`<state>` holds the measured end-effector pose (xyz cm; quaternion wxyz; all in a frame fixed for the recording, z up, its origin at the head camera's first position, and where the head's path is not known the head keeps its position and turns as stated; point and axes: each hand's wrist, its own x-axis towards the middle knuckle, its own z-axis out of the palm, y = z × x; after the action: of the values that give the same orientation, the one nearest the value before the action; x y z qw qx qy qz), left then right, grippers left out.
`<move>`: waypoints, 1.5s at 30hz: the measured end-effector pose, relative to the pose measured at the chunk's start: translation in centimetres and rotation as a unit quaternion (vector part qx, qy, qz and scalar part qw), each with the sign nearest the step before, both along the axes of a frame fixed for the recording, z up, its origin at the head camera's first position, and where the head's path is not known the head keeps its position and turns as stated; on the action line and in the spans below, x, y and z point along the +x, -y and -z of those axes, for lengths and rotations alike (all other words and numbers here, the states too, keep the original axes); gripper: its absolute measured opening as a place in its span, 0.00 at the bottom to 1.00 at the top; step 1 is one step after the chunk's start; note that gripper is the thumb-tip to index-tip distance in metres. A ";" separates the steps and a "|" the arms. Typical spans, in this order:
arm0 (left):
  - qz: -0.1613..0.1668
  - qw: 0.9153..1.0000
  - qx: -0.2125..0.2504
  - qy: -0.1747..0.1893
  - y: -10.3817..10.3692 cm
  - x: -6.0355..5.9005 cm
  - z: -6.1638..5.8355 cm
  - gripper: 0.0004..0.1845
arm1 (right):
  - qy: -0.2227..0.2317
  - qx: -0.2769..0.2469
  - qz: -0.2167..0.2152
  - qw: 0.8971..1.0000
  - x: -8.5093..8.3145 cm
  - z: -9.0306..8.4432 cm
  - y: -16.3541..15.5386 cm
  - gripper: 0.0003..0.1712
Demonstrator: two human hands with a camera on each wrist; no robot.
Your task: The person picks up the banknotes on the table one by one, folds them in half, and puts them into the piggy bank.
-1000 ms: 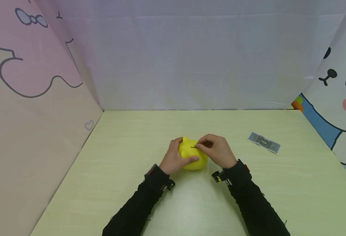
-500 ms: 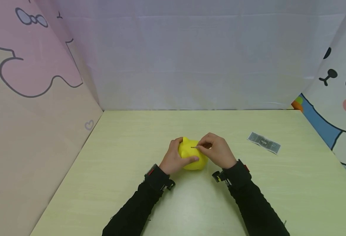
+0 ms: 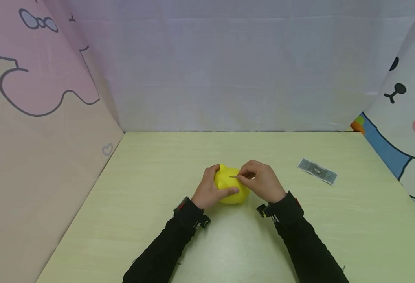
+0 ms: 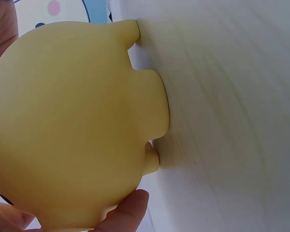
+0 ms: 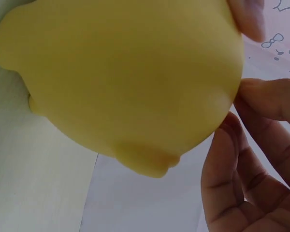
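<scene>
A yellow piggy bank [image 3: 241,195] stands on its feet on the table, and in the left wrist view its round side and stubby feet fill much of the picture. My left hand [image 3: 210,190] grips it around the head end, thumb along the near side. On its top is a narrow dark slot [image 3: 232,177]. Just at the slot's right end, my right hand [image 3: 261,181] pinches what looks like a small coin, mostly hidden by the thumb and forefinger. The right wrist view shows those fingertips behind the bank's curved top.
A creased grey banknote [image 3: 318,171] lies flat on the pale table [image 3: 158,157], right of the hands. A white curtain [image 3: 228,70] hangs along the back edge. Printed cartoon sheets flank the table on both sides. Each wrist wears a black strap with a small camera.
My right hand has shifted very slightly, its fingertips drawing a little to the right along the slot. The left hand and the piggy bank have kept their place.
</scene>
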<state>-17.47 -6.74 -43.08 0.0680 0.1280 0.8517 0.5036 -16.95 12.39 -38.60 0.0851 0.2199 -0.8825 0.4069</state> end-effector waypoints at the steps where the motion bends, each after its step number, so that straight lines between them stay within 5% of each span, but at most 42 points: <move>1: 0.001 1.000 0.000 0.000 0.0 0.0 0.0 0.48 | -0.001 0.002 0.001 1.000 0.0 0.0 0.0 0.04; 32: -0.003 1.000 -0.005 0.003 0.0 0.0 0.1 0.49 | -0.023 0.040 0.007 0.999 0.2 -0.1 0.4 0.02; 45: -0.002 1.000 -0.001 -0.008 0.0 0.0 0.1 0.49 | 0.009 -0.024 -0.021 0.999 -0.6 0.9 -0.5 0.05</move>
<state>-17.45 -6.78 -43.20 0.0609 0.1303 0.8527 0.5022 -17.58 12.93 -39.51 0.0737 0.2324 -0.8684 0.4319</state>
